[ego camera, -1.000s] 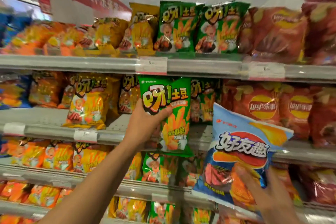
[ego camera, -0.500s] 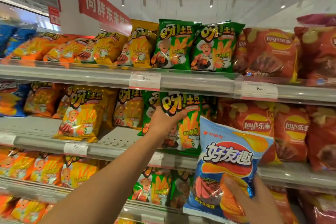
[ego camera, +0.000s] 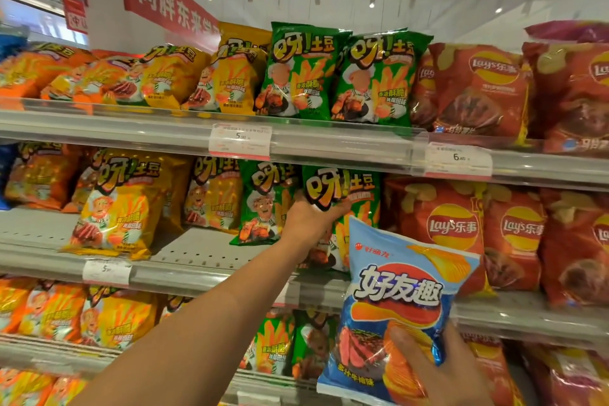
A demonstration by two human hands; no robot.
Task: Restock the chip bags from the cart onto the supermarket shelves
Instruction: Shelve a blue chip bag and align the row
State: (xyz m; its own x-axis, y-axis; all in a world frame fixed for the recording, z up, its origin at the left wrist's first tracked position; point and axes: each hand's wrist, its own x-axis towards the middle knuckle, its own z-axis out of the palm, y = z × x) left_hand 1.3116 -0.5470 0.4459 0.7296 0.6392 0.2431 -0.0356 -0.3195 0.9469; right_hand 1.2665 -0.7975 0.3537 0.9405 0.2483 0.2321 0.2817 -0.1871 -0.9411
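My left hand (ego camera: 311,219) grips a green chip bag (ego camera: 342,194) by its left side and holds it upright on the second shelf (ego camera: 197,257), beside another green bag (ego camera: 263,204) and just left of the red Lay's bags (ego camera: 451,227). Down at the lower right my right hand (ego camera: 441,372) holds a blue chip bag (ego camera: 398,306) by its lower part, upright in front of the shelves. That blue bag hides the green bag's lower right corner. The cart is out of view.
The top shelf (ego camera: 329,138) carries orange, yellow, green and red bags behind a clear rail with price tags (ego camera: 240,140). A yellow bag (ego camera: 118,208) stands at the second shelf's front left, with bare shelf behind it. Lower shelves hold more yellow and green bags.
My left hand has pushed the green bag up and back into the second shelf's row. The blue bag in my right hand stayed at the lower right. The view has tilted upward.
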